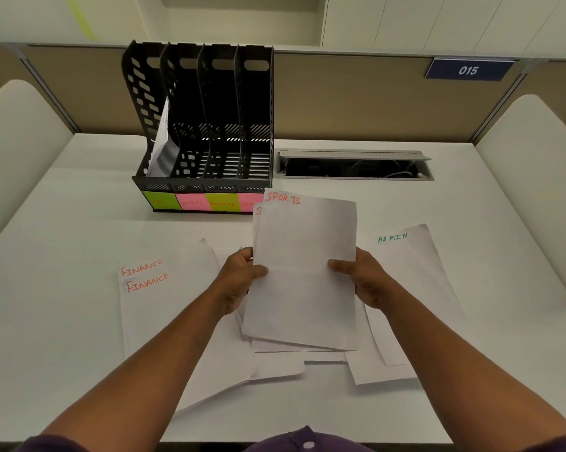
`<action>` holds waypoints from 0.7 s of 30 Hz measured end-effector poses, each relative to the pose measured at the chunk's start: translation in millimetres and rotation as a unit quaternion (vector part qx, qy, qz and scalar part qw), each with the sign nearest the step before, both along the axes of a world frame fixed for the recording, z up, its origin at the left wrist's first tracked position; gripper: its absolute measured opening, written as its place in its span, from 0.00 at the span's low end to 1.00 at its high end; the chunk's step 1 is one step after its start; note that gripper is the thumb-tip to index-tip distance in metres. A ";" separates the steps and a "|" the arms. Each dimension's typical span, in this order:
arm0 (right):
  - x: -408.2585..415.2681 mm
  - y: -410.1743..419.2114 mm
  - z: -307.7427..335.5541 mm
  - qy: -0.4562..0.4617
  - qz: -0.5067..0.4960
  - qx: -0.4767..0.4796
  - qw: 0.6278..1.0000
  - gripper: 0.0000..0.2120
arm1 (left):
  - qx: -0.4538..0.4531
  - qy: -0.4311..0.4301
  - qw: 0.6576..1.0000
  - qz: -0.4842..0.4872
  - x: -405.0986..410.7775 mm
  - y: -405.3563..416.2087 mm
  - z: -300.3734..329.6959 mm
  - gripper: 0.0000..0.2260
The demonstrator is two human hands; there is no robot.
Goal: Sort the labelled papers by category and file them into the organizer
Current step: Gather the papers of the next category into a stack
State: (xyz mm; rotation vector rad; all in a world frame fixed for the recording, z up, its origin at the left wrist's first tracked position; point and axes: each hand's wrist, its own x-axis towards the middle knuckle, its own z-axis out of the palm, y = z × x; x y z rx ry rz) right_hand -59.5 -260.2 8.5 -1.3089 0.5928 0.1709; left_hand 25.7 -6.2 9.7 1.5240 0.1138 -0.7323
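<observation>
A small stack of white papers marked SPORTS (pixel 304 256) is raised above the desk. My left hand (pixel 239 278) grips its left edge and my right hand (pixel 363 277) grips its right edge, thumbs on top. Two sheets marked FINANCE (pixel 164 301) lie on the desk at the left. A sheet marked ADMIN (pixel 415 272) lies at the right. More white sheets (pixel 281 363) lie under the held stack. The black four-slot organizer (pixel 206 125) stands at the back, with coloured labels HR, SPORTS, FINANCE and ADMIN along its front. White paper (pixel 162 148) stands in its leftmost slot.
An open cable tray (pixel 353 166) is set into the white desk (pixel 79 203) right of the organizer. A beige partition with a blue sign reading 015 (pixel 469 70) runs along the back. Curved white side panels (pixel 14 145) flank the desk.
</observation>
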 end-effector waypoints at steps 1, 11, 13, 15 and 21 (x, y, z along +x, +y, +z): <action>0.5 1.2 0.8 0.000 0.003 -0.003 1.000 0.20 | -0.016 0.012 1.000 0.000 0.2 0.6 1.4 0.16; 7.6 15.4 -0.5 -0.001 0.000 -0.069 0.998 0.16 | 0.071 -0.024 0.997 0.015 9.7 20.2 -0.8 0.12; 5.4 16.8 -13.6 0.028 -0.021 -0.135 0.990 0.16 | 0.126 -0.033 0.991 0.032 17.0 29.8 2.6 0.12; 1.0 19.4 -27.2 0.053 -0.001 -0.217 0.975 0.16 | 0.167 -0.033 0.985 0.041 22.0 37.9 6.7 0.10; -9.1 40.0 -42.0 0.055 0.118 -0.369 0.920 0.19 | 0.280 -0.041 0.959 0.029 25.4 46.8 8.2 0.17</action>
